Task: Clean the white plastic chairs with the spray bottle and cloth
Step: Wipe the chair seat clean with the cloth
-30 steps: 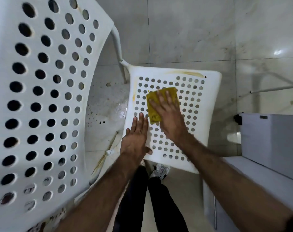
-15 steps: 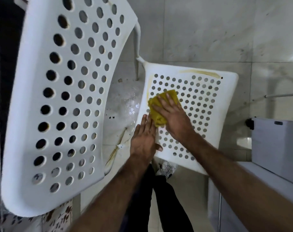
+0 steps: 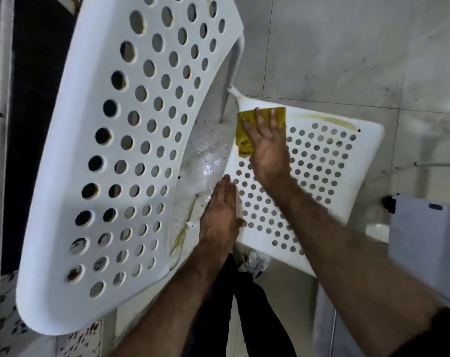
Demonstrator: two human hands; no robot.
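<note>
Grip check: your right hand (image 3: 267, 148) lies flat with fingers spread on the yellow cloth (image 3: 244, 140), pressing it down, not pinching it; your left hand (image 3: 221, 212) is flat too, fingers straight, palm on the near left edge of the chair seat (image 3: 347, 161), holding nothing. Cloth sits at the far left corner of that perforated seat, partly under your fingers, its far edge about at the seat rim. Brown stain streak (image 3: 324, 119) runs along the far rim to the right of the cloth, not yet covered. Second white chair (image 3: 110, 150) is tilted up close on your left, just beside the seat. Water droplets (image 3: 208, 161) on the floor between them. Spray bottle not in view. Handling, my read: cloth is soft and probably damp, it'll bunch or snag on the holes if you lighten the palm, so keep flat pressure. Seat looks like light, stiff moulded plastic, likely slick when wet and prone to skate on tile, so brace at the solid rim where your left already is, not over the holes
</note>
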